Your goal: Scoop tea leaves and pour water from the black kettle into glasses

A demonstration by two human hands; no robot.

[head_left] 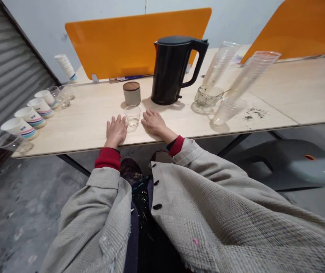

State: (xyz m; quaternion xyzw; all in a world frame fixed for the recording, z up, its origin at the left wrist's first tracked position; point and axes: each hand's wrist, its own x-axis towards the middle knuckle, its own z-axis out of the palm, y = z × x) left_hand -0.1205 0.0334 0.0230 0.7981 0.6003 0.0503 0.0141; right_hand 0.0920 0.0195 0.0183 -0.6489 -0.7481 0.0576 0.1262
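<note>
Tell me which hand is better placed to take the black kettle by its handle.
Probably the right hand: it lies flat nearer the kettle, whose handle points right; the left hand is beyond the small glass.

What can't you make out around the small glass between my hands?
All in the head view:
Small glass: any liquid inside, too clear and small.
Left hand: whether its fingertips touch the glass, too small.
Canister: contents, hidden by its wooden lid.
Kettle: water level, opaque wall and shut lid.
Dark specks: too small to identify.
</note>
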